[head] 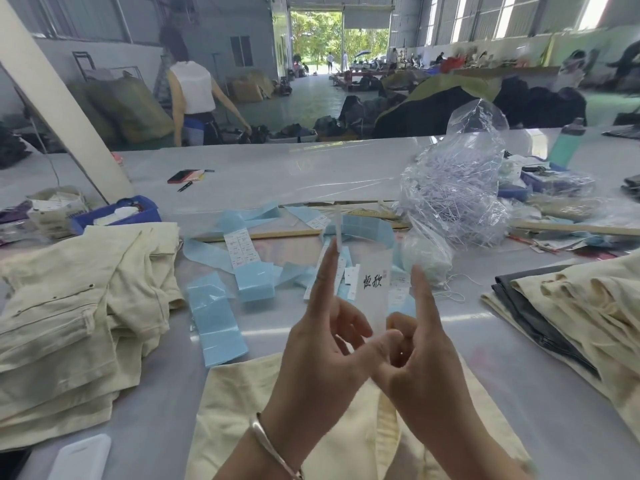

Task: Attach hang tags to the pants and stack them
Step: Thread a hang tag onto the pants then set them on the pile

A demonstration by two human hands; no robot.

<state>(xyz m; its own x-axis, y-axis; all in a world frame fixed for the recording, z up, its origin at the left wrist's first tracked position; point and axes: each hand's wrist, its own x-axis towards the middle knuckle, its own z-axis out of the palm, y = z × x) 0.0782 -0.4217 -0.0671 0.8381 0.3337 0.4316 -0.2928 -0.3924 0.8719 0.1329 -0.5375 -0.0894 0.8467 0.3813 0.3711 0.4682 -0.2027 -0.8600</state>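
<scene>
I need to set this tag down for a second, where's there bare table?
Bare table lies between the pants in front and the right stack; also beyond the wooden strip. The middle, with blue label strips, is crowded.

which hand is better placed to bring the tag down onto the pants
Probably the right hand: its fingers pinch the hang tag at the bottom edge, over the cream pants. The left hand mainly holds the thin white strip.

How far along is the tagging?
Looks done: folded cream pants stacked at left, though no tags show on them. In hand: both hands, left hand and right hand, hold a white hang tag over cream pants. Left: a pile at right.
</scene>
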